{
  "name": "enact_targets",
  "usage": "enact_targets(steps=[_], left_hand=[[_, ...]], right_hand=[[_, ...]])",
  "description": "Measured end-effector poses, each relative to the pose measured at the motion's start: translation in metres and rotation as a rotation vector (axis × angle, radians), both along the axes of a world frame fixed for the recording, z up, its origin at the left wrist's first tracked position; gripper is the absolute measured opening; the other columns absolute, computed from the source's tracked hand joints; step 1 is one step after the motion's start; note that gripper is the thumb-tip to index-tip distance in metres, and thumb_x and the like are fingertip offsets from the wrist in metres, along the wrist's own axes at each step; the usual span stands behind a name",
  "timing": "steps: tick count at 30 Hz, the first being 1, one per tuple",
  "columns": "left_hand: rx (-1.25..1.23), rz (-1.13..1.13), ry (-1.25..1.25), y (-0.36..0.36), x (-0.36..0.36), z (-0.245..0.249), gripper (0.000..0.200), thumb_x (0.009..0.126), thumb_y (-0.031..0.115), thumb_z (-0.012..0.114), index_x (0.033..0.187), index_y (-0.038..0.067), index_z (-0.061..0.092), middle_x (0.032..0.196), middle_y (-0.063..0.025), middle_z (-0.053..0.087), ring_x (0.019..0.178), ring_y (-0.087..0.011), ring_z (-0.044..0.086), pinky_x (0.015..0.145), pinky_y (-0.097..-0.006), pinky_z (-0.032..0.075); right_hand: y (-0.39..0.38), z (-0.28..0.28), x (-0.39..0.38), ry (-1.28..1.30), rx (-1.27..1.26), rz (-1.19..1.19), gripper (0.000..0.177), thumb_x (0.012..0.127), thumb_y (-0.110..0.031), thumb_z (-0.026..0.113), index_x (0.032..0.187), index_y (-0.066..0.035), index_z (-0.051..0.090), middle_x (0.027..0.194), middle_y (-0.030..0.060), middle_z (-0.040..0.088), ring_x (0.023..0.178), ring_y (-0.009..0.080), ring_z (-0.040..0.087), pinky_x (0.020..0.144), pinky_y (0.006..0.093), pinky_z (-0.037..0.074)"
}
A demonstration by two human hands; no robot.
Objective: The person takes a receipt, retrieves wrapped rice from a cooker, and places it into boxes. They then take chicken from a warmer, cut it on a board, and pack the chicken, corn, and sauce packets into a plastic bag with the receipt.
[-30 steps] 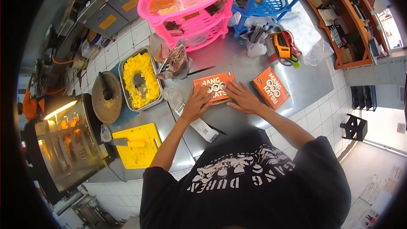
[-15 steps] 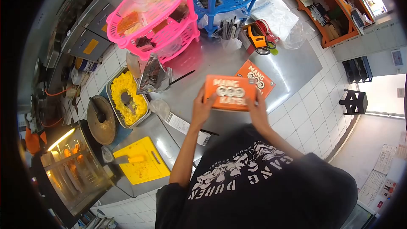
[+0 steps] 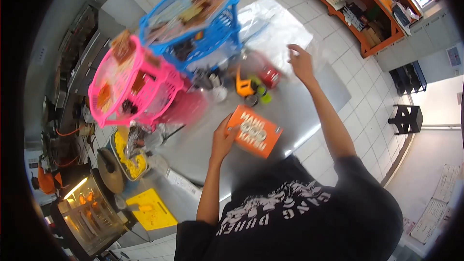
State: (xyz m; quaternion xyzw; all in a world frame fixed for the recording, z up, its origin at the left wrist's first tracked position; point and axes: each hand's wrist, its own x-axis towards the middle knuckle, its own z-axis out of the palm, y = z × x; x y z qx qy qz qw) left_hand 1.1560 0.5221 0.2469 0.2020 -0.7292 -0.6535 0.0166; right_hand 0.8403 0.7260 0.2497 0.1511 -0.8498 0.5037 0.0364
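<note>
An orange box point(image 3: 256, 133) with white "MANG ... KATSU" lettering sits low over the steel table, face up. My left hand point(image 3: 224, 138) grips its left edge, thumb over the top. My right hand point(image 3: 301, 64) is away from the box, raised at the table's right side with fingers apart and nothing in them. Closest to it lies a stack of clear and white plastic bags point(image 3: 275, 25). A red object point(image 3: 269, 76) and an orange-and-black tool point(image 3: 245, 88) lie between the bags and the box. Only one box shows.
At the back left stand a blue basket rack point(image 3: 193, 50) and a pink one point(image 3: 145, 108) holding packets. A tray of yellow food point(image 3: 126, 157), a round lid point(image 3: 110, 176) and a yellow cutting board point(image 3: 153, 212) are at the left, beside a lit glass cabinet point(image 3: 92, 215).
My right hand has let go of the box and moved up and right towards the plastic bags. The box has turned and lowered in my left hand. The view has shifted.
</note>
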Motion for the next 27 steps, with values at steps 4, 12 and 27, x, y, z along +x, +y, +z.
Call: enact_targets(steps=[4,12,27], left_hand=[[-0.586,0.327,0.015,0.032,-0.009,0.015,0.042,0.093,0.014,0.066,0.130,-0.004,0.056,0.130,-0.0188,0.059,0.120,-0.0301,0.058,0.101,-0.0390,0.045],[-0.577,0.286,0.326,0.140,-0.158,0.101,0.041,0.090,0.009,0.066,0.127,-0.004,0.056,0.135,-0.0220,0.053,0.127,-0.0338,0.051,0.107,-0.0406,0.039],[-0.563,0.352,0.419,0.126,-0.399,-0.032,0.067,0.082,0.012,0.071,0.140,-0.005,0.041,0.142,-0.0255,0.046,0.137,-0.0415,0.037,0.116,-0.0462,0.029]], right_hand=[[-0.027,-0.055,-0.127,0.189,0.683,0.192,0.027,0.089,-0.028,0.067,0.107,-0.008,0.068,0.115,0.0147,0.066,0.107,0.0340,0.063,0.087,0.0458,0.052],[-0.023,-0.063,-0.155,0.049,0.528,0.392,0.016,0.086,-0.022,0.066,0.097,-0.010,0.069,0.095,0.0146,0.066,0.096,0.0363,0.062,0.081,0.0479,0.050],[-0.002,0.046,-0.153,-0.093,0.077,0.608,0.021,0.094,-0.019,0.059,0.093,0.001,0.060,0.083,0.0148,0.063,0.076,0.0268,0.059,0.069,0.0375,0.047]])
